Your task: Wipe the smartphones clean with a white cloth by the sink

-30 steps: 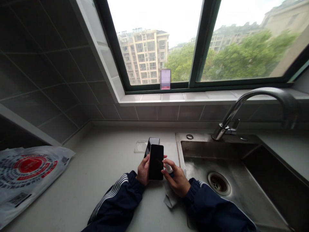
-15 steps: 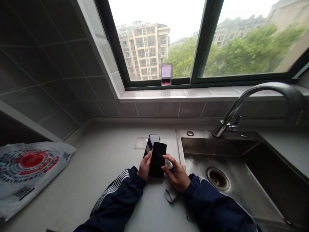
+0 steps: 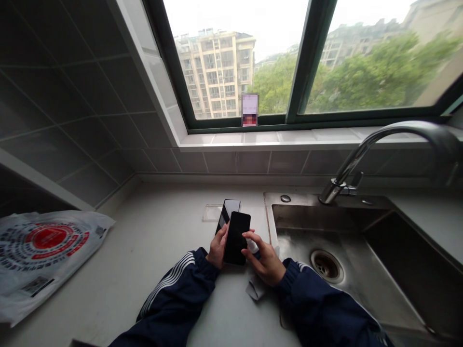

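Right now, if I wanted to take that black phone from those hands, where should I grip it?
Take the black phone by its top end, from the far side: the left hand and right hand crowd its near half; that end is uncovered.

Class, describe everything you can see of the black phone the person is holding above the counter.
The phone is a slim, rectangular slab with a glossy, blank black face, held tilted in the left hand. Right-hand fingertips reach its right edge. Its top end overlaps a second dark, glossy slab in view, above the pale counter.
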